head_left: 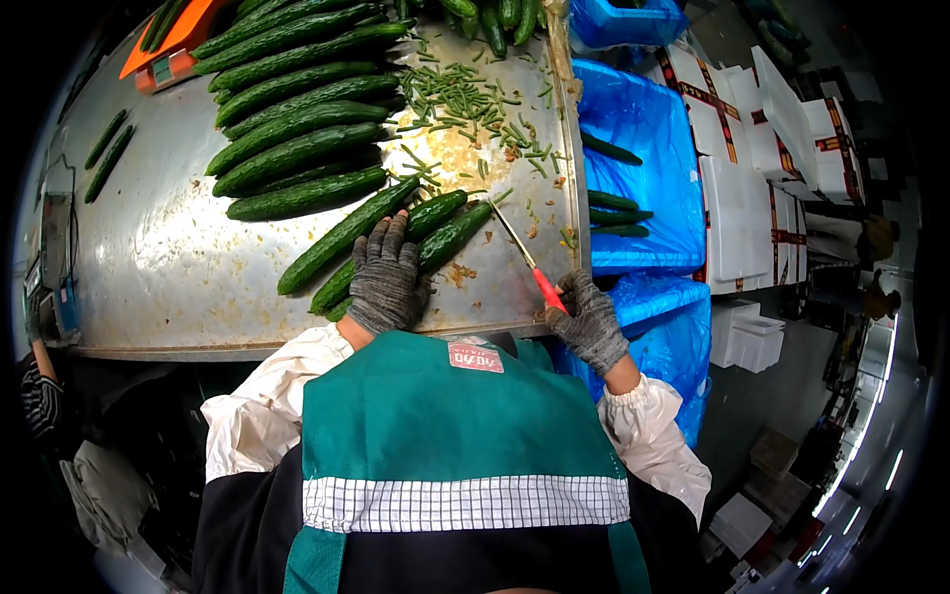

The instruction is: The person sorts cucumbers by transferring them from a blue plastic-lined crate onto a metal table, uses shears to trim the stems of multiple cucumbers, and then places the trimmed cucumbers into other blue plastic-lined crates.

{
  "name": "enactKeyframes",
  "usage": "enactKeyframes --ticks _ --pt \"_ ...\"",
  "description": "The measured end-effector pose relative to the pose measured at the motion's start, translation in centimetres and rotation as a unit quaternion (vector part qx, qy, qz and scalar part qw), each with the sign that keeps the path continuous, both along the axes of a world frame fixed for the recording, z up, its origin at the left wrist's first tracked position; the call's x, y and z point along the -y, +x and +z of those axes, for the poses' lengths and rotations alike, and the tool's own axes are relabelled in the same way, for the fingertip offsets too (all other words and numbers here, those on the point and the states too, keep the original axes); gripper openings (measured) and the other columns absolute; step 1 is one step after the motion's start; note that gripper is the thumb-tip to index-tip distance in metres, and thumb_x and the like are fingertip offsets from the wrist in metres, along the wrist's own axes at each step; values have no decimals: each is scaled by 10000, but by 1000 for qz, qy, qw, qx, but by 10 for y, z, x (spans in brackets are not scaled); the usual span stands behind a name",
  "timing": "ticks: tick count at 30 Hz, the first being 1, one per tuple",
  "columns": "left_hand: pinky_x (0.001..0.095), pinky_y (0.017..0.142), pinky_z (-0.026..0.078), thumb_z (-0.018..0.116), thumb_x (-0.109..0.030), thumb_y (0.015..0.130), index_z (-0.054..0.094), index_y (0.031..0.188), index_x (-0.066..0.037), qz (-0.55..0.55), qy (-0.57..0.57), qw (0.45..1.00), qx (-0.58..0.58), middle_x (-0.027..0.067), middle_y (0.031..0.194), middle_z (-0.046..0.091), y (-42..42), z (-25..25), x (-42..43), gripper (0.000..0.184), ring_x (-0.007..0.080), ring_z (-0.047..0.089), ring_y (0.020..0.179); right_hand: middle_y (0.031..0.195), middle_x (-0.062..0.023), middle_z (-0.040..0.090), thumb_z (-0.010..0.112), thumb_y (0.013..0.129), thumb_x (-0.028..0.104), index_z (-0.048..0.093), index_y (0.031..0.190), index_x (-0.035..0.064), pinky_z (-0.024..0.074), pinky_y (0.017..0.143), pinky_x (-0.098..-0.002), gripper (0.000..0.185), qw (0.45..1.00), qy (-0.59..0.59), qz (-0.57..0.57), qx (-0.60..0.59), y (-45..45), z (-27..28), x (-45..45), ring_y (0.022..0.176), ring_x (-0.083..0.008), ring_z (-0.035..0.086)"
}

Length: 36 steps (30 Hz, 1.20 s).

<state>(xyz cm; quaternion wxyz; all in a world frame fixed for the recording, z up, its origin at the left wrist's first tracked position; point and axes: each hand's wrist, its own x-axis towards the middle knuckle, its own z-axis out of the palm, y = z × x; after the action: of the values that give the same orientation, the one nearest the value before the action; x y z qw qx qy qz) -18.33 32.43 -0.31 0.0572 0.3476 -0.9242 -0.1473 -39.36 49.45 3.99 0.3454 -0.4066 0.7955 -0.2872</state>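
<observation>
Long, glossy, dark-green cucumbers (341, 238)

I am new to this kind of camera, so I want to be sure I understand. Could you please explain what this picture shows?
There is no machine here. One camera, worn on a person's head, looks down at their two gloved hands; the green apron at the bottom is the wearer's own.

On the metal table lie a row of cucumbers and many short green bits. The left hand rests on cucumbers nearer the wearer. The right hand holds a red-handled cutting tool, probably scissors, with its tip near the end of one cucumber. To the right, a blue-lined bin holds a few more cucumbers.
</observation>
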Motion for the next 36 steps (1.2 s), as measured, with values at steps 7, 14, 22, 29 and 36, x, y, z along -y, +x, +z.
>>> enactKeyframes --ticks 7,14,22,29,36 --pt "535 988 205 635 -250 645 523 998 -27 6 -1 1000 -1 150 1354 276 1 -4 0 432 322 268 1239 743 -125 573 669 678 121 465 911 27 470 559 -321 324 994 -9 -41 103 -15 -13 -7 670 -204 589" --pt "531 986 209 634 -253 646 522 993 -29 5 -7 1000 0 145 1354 280 1 -3 -1 427 314 273 1238 736 -109 560 629 712 56 444 895 10 460 491 -261 264 943 43 -64 325 -13 26 14 576 -144 575" --pt "532 980 216 644 -259 627 528 982 -37 8 -10 1000 -1 141 1350 287 1 -4 0 434 314 281 1233 773 -120 592 581 749 76 442 943 17 459 511 -260 246 949 55 -32 310 -10 19 34 565 -156 571" --pt "527 981 221 662 -260 612 531 987 -41 9 -4 1000 8 141 1346 293 1 -1 0 454 311 282 1234 722 -115 578 576 747 63 441 934 16 438 457 -258 235 959 53 -25 278 -4 14 38 503 -150 549" --pt "529 965 249 657 -252 621 531 976 -40 5 -7 1000 -11 148 1330 313 1 0 0 433 322 306 1213 634 -84 535 592 756 69 437 915 19 403 396 -275 228 967 40 -49 248 0 11 40 444 -141 526"
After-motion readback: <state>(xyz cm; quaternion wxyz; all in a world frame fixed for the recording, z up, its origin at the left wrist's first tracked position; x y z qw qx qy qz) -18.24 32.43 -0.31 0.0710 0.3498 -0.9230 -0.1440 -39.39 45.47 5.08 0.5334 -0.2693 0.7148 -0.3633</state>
